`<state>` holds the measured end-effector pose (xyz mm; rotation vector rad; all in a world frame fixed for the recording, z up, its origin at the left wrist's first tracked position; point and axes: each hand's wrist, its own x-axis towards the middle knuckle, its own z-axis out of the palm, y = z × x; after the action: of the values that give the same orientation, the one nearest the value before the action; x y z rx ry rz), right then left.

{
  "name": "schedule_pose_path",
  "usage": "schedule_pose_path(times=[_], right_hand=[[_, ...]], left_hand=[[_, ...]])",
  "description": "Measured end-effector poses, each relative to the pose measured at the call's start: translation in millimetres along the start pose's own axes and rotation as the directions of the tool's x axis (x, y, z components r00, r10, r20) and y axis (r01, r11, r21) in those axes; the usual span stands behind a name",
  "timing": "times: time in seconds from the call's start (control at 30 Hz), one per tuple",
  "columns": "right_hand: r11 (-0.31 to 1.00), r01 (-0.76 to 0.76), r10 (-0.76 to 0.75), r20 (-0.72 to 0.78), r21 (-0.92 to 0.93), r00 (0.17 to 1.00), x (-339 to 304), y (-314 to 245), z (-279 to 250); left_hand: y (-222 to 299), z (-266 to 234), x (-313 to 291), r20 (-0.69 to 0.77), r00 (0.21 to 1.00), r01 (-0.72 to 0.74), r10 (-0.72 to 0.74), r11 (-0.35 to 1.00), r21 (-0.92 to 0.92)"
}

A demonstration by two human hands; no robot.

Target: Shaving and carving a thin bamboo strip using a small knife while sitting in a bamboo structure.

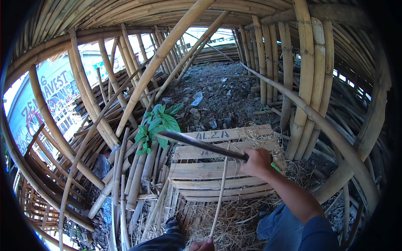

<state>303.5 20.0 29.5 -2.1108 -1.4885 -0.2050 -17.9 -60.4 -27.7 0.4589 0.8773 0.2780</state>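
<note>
My right hand [256, 162] is wrapped round the handle of a machete [197, 143], whose long dark blade points left above a slatted wooden crate [205, 170]. At the lower edge my left hand [202, 246], partly cut off, grips the near end of a thin bamboo strip [219, 196]. That strip slants up and away across the crate, and its upper part crosses the line of the blade. I cannot tell whether blade and strip touch. Pale shavings lie on the right part of the crate's top.
Straw-like shavings [226, 219] cover the ground between my feet. Loose bamboo poles [138, 180] lie to the left, beside a leafy green plant [157, 125]. Upright bamboo posts [307, 83] and a long slanting pole [314, 115] stand at the right. Rubble [209, 100] spreads behind the crate.
</note>
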Motion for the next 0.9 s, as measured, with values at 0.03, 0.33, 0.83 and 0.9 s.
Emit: schedule_pose_path(times=[0.03, 0.33, 0.83, 0.9], right_hand=[[1.0, -0.025, 0.025, -0.043, 0.008, 0.999, 5, 5, 2], [0.998, -0.053, 0.053, -0.033, 0.017, 0.998, -6, 5, 9], [0.964, -0.233, 0.22, 0.108, 0.127, 0.969, -2, 3, 25], [0.974, -0.161, 0.155, 0.052, 0.157, 0.987, -12, 1, 26]], left_hand=[[-1, -6, 5, 0.002, 0.999, -0.034, 0.034, 0.991, 0.126], [2, -16, 14, 0.045, 0.999, 0.017, -0.019, 0.999, 0.033], [3, -14, 14, 0.061, 0.997, 0.063, -0.055, 0.987, -0.145], [2, -14, 13, 0.032, 0.995, -0.101, 0.096, 0.974, 0.201]])
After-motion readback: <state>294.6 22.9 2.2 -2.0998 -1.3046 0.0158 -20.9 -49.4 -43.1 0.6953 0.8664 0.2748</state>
